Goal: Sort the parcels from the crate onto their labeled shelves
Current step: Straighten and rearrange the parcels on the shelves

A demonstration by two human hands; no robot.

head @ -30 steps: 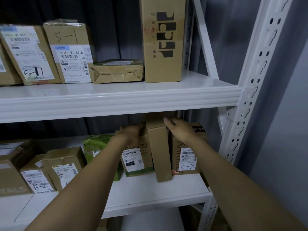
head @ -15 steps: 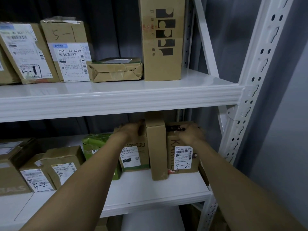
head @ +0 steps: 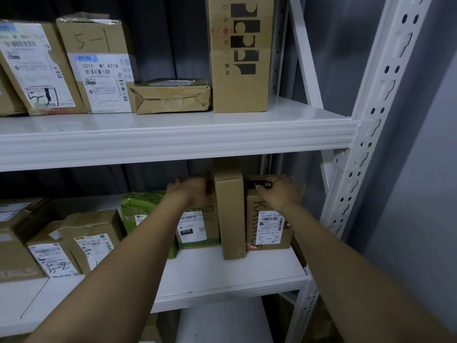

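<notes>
On the lower shelf (head: 222,273), a tall box (head: 230,214) stands upright between the 010 box (head: 195,226) and the 5-2 box (head: 269,229), touching both. The left hand (head: 193,191) curls its fingers over the top of the 010 box. The right hand (head: 282,194) grips the top of the 5-2 box, thumb spread toward the shelf's right end.

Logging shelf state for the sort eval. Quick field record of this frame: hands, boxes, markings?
left hand: fingers curled over top of green-banded cardboard box with 010 label
right hand: fingers curled on top of brown cardboard box marked 5-2
between them: tall narrow plain cardboard box, upright
surface: lower white metal shelf
upper white shelf: holds cardboard box handwritten 5-1
</notes>
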